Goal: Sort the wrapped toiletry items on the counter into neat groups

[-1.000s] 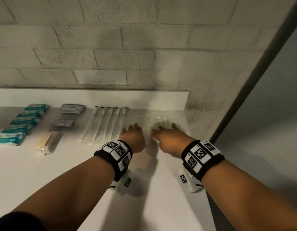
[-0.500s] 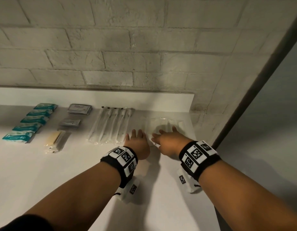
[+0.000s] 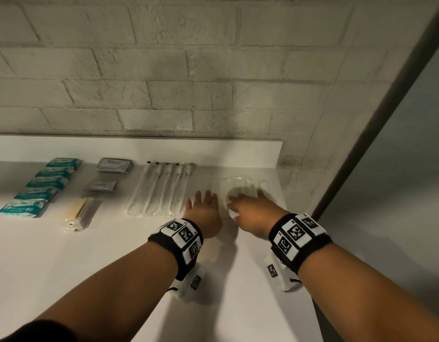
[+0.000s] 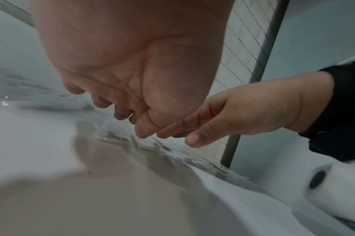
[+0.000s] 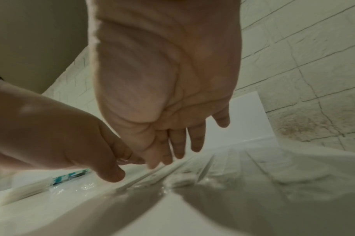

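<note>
1. Both hands stay where they were a second ago, at the right end of the counter [image 3: 65, 255]; the right one has drawn back slightly over the clear-wrapped packets [image 3: 240, 185], and none of the sorted groups has shifted.
2. Left hand [image 3: 204, 212]: palm down, fingers straight and loosely spread, grasping nothing; it hovers just left of the clear-wrapped packets, close above the counter.
3. Right hand [image 3: 253, 213]: palm down, fingers extended and relaxed, gripping nothing; its fingertips lie over the near edge of the clear-wrapped packets. Whether they press the wrap cannot be told.
4. Clear-wrapped packets: lying flat at the far right of the counter, near the back upstand.
5. Groups to the left, each apart from its neighbour:
   - wrapped toothbrushes [image 3: 161, 191], side by side, just left of the left hand;
   - grey sachets [image 3: 114, 166], two spots, one behind the other;
   - wooden-coloured item in clear wrap [image 3: 76, 212], in front of the sachets;
   - teal packets [image 3: 40, 186], a diagonal row of five at the far left.
6. Behind the counter: pale brick wall [image 3: 164, 82].
</note>
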Demonstrator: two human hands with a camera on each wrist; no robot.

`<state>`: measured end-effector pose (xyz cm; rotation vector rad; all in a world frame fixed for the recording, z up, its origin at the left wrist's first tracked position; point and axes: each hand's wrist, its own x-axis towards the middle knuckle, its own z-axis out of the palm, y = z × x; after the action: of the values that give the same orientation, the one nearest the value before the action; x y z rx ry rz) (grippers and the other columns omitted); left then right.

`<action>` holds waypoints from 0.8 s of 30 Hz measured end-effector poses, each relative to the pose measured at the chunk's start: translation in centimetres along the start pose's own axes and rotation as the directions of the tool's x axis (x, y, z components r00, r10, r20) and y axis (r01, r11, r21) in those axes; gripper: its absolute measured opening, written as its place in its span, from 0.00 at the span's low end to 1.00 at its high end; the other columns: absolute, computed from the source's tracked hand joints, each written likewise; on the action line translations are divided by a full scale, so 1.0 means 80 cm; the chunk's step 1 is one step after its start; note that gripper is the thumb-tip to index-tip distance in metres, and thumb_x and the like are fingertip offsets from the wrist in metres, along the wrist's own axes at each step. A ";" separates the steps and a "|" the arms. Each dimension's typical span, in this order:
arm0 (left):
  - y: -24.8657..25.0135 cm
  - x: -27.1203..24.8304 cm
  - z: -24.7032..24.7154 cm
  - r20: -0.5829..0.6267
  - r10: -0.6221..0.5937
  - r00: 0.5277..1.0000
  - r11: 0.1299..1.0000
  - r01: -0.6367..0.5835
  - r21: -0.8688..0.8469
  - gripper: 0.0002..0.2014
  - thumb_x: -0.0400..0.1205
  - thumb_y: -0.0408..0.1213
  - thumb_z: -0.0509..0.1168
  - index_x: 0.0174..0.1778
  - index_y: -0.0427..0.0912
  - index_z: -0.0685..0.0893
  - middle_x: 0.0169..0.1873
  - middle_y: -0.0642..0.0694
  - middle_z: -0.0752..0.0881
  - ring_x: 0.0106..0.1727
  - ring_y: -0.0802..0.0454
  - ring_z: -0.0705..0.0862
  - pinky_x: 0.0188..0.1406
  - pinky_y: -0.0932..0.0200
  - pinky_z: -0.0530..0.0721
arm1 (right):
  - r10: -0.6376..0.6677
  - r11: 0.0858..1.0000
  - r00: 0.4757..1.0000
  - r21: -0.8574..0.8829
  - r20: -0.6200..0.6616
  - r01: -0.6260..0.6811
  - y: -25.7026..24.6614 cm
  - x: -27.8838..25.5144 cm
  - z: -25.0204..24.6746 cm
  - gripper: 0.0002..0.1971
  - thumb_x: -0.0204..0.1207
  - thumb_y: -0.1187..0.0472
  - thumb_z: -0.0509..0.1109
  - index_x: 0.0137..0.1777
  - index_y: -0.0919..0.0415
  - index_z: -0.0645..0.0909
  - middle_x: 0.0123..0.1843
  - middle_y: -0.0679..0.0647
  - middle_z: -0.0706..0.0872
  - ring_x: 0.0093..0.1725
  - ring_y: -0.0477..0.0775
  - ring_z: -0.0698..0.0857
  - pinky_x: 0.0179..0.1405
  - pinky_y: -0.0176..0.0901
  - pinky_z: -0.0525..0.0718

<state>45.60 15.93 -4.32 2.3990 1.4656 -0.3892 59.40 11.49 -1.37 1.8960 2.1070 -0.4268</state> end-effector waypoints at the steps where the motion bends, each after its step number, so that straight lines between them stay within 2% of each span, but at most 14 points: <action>1: 0.001 -0.001 0.000 0.001 0.037 0.999 0.999 -0.037 0.003 0.36 0.82 0.33 0.51 0.85 0.41 0.42 0.85 0.44 0.43 0.85 0.38 0.38 0.82 0.36 0.41 | 0.054 0.998 0.998 0.033 -0.042 -0.053 0.002 -0.001 -0.001 0.21 0.82 0.59 0.57 0.75 0.54 0.73 0.78 0.55 0.73 0.77 0.59 0.70 0.80 0.65 0.55; 2: 0.003 -0.002 0.000 0.013 0.067 0.998 0.998 -0.067 0.016 0.36 0.81 0.33 0.51 0.85 0.42 0.43 0.86 0.44 0.44 0.85 0.38 0.38 0.81 0.35 0.41 | 0.102 0.993 0.993 0.060 -0.056 -0.099 0.003 -0.003 -0.002 0.18 0.81 0.61 0.58 0.69 0.57 0.78 0.70 0.57 0.80 0.70 0.61 0.76 0.79 0.63 0.58; 4: 0.007 -0.003 -0.001 0.061 0.082 0.995 0.995 -0.085 0.043 0.35 0.81 0.32 0.51 0.85 0.43 0.47 0.86 0.45 0.46 0.85 0.37 0.38 0.81 0.34 0.39 | 0.147 0.986 0.989 0.084 -0.034 -0.143 0.003 -0.003 -0.002 0.17 0.79 0.65 0.58 0.64 0.59 0.81 0.64 0.58 0.83 0.66 0.63 0.79 0.79 0.61 0.59; 7: 0.011 -0.007 -0.003 0.061 0.067 0.996 0.996 -0.071 0.062 0.34 0.81 0.32 0.51 0.85 0.43 0.49 0.86 0.45 0.46 0.85 0.37 0.38 0.80 0.34 0.39 | 0.140 0.986 0.990 0.093 -0.018 -0.138 0.006 -0.002 0.001 0.20 0.79 0.66 0.58 0.68 0.58 0.79 0.68 0.58 0.82 0.69 0.62 0.77 0.81 0.62 0.56; 9: 0.014 -0.008 -0.003 0.033 0.075 0.997 0.994 -0.077 0.083 0.34 0.81 0.33 0.51 0.85 0.43 0.48 0.85 0.44 0.45 0.85 0.37 0.38 0.80 0.33 0.39 | 0.126 0.988 0.992 0.097 -0.028 -0.123 0.013 -0.004 0.004 0.21 0.79 0.66 0.57 0.70 0.57 0.78 0.69 0.58 0.80 0.69 0.62 0.77 0.80 0.63 0.57; 13: 0.030 -0.006 0.001 0.030 0.183 0.983 0.975 -0.186 0.118 0.36 0.82 0.33 0.52 0.85 0.45 0.44 0.85 0.45 0.42 0.84 0.37 0.36 0.80 0.36 0.38 | 0.186 0.979 0.983 0.088 -0.013 -0.184 0.036 -0.013 0.010 0.23 0.78 0.66 0.55 0.73 0.55 0.76 0.72 0.57 0.78 0.72 0.59 0.75 0.80 0.63 0.56; 16: 0.041 -0.004 0.004 0.079 0.251 0.965 0.946 -0.262 0.189 0.34 0.82 0.33 0.52 0.85 0.45 0.47 0.85 0.46 0.46 0.84 0.37 0.36 0.80 0.35 0.39 | 0.158 0.987 0.986 0.002 0.048 -0.159 0.040 -0.015 0.014 0.26 0.80 0.65 0.54 0.79 0.52 0.69 0.80 0.53 0.69 0.78 0.56 0.67 0.80 0.65 0.54; 21: 0.044 -0.003 0.005 0.098 0.227 0.969 0.935 -0.245 0.258 0.34 0.82 0.34 0.53 0.85 0.43 0.48 0.85 0.44 0.47 0.84 0.36 0.37 0.80 0.33 0.39 | 0.139 0.990 0.986 -0.018 0.097 -0.138 0.046 -0.017 0.016 0.30 0.82 0.65 0.52 0.84 0.50 0.59 0.87 0.48 0.52 0.85 0.53 0.52 0.81 0.69 0.47; 22: 0.046 -0.004 0.006 0.095 0.227 0.969 0.934 -0.245 0.262 0.35 0.82 0.35 0.53 0.85 0.42 0.47 0.85 0.44 0.46 0.84 0.36 0.37 0.80 0.33 0.39 | 0.148 0.989 0.986 -0.004 0.079 -0.149 0.051 -0.019 0.017 0.30 0.81 0.66 0.52 0.84 0.50 0.59 0.87 0.48 0.52 0.85 0.53 0.51 0.81 0.69 0.47; 24: 0.050 -0.005 0.006 0.090 0.219 0.972 0.940 -0.235 0.248 0.35 0.82 0.34 0.53 0.85 0.42 0.45 0.85 0.43 0.44 0.84 0.36 0.36 0.80 0.34 0.37 | 0.213 0.976 0.976 0.034 0.040 -0.214 0.063 -0.023 0.018 0.30 0.80 0.67 0.53 0.83 0.52 0.62 0.85 0.52 0.58 0.84 0.56 0.57 0.81 0.68 0.49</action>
<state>48.97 13.71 -4.20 2.6956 1.1540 -0.6235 64.61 9.71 -2.13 2.0915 1.8587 -0.4519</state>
